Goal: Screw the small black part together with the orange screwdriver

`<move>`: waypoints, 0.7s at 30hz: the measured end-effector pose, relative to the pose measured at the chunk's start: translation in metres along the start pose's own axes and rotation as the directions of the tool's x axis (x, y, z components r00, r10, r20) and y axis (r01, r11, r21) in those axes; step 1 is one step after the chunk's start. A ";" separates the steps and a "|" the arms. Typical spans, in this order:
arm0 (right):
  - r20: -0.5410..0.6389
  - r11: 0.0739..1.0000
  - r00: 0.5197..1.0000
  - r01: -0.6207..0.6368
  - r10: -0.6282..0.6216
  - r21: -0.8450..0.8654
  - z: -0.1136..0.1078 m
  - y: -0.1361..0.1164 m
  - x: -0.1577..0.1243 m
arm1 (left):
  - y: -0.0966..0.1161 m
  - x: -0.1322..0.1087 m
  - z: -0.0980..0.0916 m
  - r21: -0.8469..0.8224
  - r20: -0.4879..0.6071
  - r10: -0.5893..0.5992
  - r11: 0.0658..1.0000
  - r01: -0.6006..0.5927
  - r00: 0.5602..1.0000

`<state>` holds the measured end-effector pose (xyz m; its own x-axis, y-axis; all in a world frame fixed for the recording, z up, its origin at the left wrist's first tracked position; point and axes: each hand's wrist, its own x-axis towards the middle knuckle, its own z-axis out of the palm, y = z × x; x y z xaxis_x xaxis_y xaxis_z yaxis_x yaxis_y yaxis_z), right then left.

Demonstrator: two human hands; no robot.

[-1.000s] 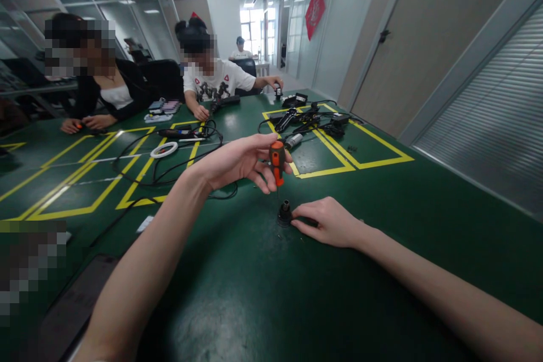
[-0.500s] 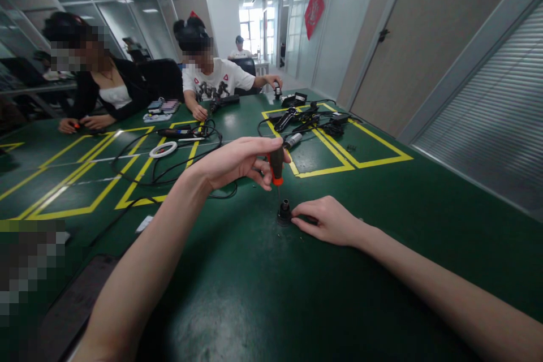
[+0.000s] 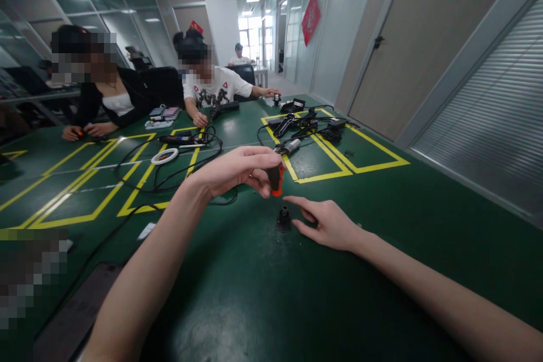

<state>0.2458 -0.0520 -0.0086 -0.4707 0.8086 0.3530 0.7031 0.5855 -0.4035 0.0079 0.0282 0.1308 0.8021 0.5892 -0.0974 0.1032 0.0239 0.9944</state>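
Observation:
A screwdriver with a black and orange handle (image 3: pixel 275 180) hangs nearly upright, with my left hand (image 3: pixel 248 168) closed round it. Its thin shaft is faint, and where the tip ends I cannot tell. Below it a small black round part with a metal top (image 3: pixel 284 218) stands on the green table (image 3: pixel 237 294). To the right of this part is my right hand (image 3: pixel 324 222), its index finger stretched toward the screwdriver's shaft and its thumb beside the black part. Those fingers are apart and hold nothing.
Black cables and devices (image 3: pixel 297 121) lie at the back right, near a silver cylinder (image 3: pixel 292 147). A white ring (image 3: pixel 164 156) and a looped cable lie left. Two people (image 3: pixel 216 82) (image 3: pixel 121 102) sit across the table. A dark flat object (image 3: pixel 76 314) is at lower left.
My right index finger has lifted off the black part and stretched out. The screwdriver's handle has tilted slightly in my left hand. The camera view has shifted a little.

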 end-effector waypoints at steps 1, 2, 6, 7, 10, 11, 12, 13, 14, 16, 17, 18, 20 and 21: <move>-0.008 1.000 1.000 0.000 0.000 0.003 0.001 0.000 0.000 | 0.000 -0.001 0.000 0.014 0.002 -0.001 1.000 0.001 1.000; -0.020 1.000 1.000 0.003 -0.002 0.006 0.002 -0.001 0.000 | 0.000 -0.001 0.000 0.027 0.005 -0.001 1.000 0.001 1.000; -0.076 0.999 0.997 0.033 -0.032 0.015 0.005 -0.005 -0.001 | 0.001 -0.002 0.001 0.069 0.003 0.006 0.998 -0.006 1.000; -0.079 0.999 0.996 0.047 -0.045 0.014 0.005 -0.006 -0.001 | 0.001 -0.003 0.001 0.077 0.000 0.007 0.997 -0.007 1.000; -0.034 0.997 0.997 0.075 -0.074 0.016 0.005 -0.010 -0.001 | 0.003 -0.004 0.003 0.087 0.004 0.003 0.996 -0.003 1.000; -0.017 0.997 0.997 0.074 -0.074 0.021 0.004 -0.011 -0.001 | 0.003 -0.005 0.004 0.084 0.006 -0.008 0.996 0.007 1.000; -0.005 0.997 0.997 0.072 -0.072 0.028 0.005 -0.011 -0.001 | 0.004 -0.005 0.004 0.077 0.009 -0.024 0.997 0.023 1.000; 0.000 0.997 0.998 0.070 -0.070 0.035 0.005 -0.012 -0.001 | 0.004 -0.006 0.005 0.067 0.012 -0.042 0.997 0.041 0.999; 0.001 0.997 0.998 0.068 -0.068 0.042 0.005 -0.012 -0.001 | 0.004 -0.006 0.006 0.056 0.016 -0.058 0.997 0.057 0.998; -0.004 0.997 0.998 0.067 -0.067 0.048 0.005 -0.013 -0.002 | 0.003 -0.005 0.007 0.035 0.025 -0.070 0.997 0.069 0.997; -0.005 0.997 0.998 0.068 -0.067 0.048 0.006 -0.014 -0.002 | 0.002 -0.004 0.007 0.026 0.030 -0.060 0.998 0.060 0.998; -0.005 0.997 0.998 0.065 -0.065 0.046 0.006 -0.014 -0.002 | 0.001 -0.003 0.007 0.012 0.035 -0.046 0.999 0.046 0.998; -0.007 0.997 0.998 0.061 -0.060 0.040 0.007 -0.015 -0.003 | -0.002 -0.002 0.005 -0.035 0.056 -0.030 0.999 0.032 0.998; -0.012 0.998 0.998 0.058 -0.058 0.035 0.007 -0.015 -0.003 | -0.003 -0.001 0.004 -0.065 0.073 -0.032 0.997 0.036 0.997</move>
<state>0.2331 -0.0628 -0.0098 -0.5043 0.7725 0.3859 0.6551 0.6334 -0.4119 0.0092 0.0247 0.1275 0.8391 0.5279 -0.1316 0.0940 0.0975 0.9908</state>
